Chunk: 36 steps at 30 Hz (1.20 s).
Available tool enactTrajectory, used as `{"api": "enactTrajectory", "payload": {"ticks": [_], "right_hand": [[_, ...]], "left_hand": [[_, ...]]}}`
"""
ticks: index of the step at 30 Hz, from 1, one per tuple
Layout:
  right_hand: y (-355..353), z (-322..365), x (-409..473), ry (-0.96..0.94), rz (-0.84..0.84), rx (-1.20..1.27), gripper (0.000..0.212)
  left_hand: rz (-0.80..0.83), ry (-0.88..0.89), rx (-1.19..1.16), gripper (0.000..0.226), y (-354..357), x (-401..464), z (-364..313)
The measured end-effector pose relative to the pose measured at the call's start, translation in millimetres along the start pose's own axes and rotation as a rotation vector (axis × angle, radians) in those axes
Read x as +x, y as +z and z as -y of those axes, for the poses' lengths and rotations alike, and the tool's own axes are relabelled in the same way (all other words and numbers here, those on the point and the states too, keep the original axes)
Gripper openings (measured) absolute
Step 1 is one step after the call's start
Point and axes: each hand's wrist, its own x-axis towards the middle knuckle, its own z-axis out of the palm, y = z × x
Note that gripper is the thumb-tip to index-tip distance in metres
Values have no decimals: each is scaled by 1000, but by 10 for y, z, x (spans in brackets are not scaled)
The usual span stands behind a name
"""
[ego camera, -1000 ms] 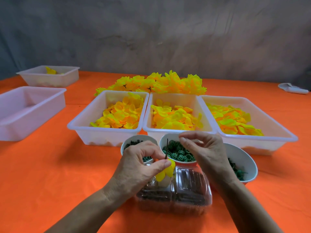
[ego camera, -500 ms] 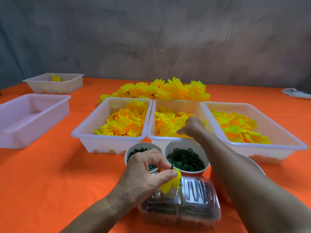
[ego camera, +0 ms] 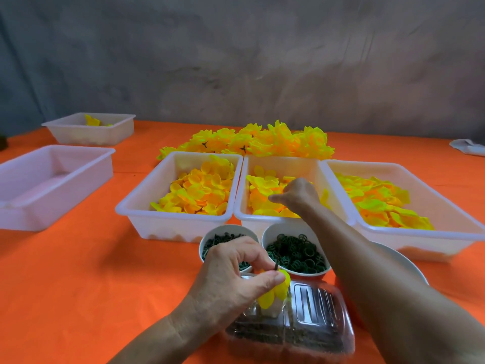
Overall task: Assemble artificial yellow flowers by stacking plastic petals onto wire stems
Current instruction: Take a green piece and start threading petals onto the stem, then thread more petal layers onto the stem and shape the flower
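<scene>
My left hand (ego camera: 236, 271) pinches a thin dark wire stem (ego camera: 276, 266) with small yellow petals (ego camera: 275, 292) stacked on it, just above a clear plastic box (ego camera: 309, 329) near the front edge. My right hand (ego camera: 298, 195) reaches into the middle white tray (ego camera: 288, 222) of yellow petals, fingers curled down among them; what they hold is hidden. Two more petal trays flank it, the left tray (ego camera: 136, 208) and the right tray (ego camera: 459, 232).
Two white bowls of green rings (ego camera: 228, 229) (ego camera: 296, 252) stand before the trays; a third bowl (ego camera: 404, 261) is mostly hidden by my right arm. Finished yellow flowers (ego camera: 257, 140) pile behind. Two more white bins (ego camera: 52, 185) (ego camera: 91, 132) sit at left on the orange table.
My right hand left the stem by the bowls and reached forward into the middle petal tray. My left hand kept its hold on the stem with petals.
</scene>
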Motion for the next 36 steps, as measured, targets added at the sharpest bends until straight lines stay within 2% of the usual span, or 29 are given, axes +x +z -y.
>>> {"api": "enactTrajectory", "payload": {"ticks": [1,3,9,13,21,28,31,34,36], "right_hand": [[27,19,15,-8,23,-32,39],[76,38,52,-16,20,-37,15],[-98,-37,1,1,-39,467,14],[-253,-174,-140,47,45,825,16],[-302,-336,-244,70,24,1111,25],[-383,-314,-326,-41,-49,1197,25],[-481,-264,-431,-114,-26,1187,25],[-575,-191,-567,-163,3,1119,20],[-642,-129,-661,-190,14,1066,20]], "left_hand": [[2,-2,-2,12,-3,-4,0],[4,4,-3,13,-4,-9,1],[-10,8,13,17,8,2,10],[-22,10,21,17,13,8,5],[-32,21,67,33,9,-13,-13],[-16,-5,31,27,1,-3,-5],[31,-27,26,13,-45,16,-37],[68,-79,-36,34,-171,29,-82],[7,-118,-162,34,-271,92,-141]]}}
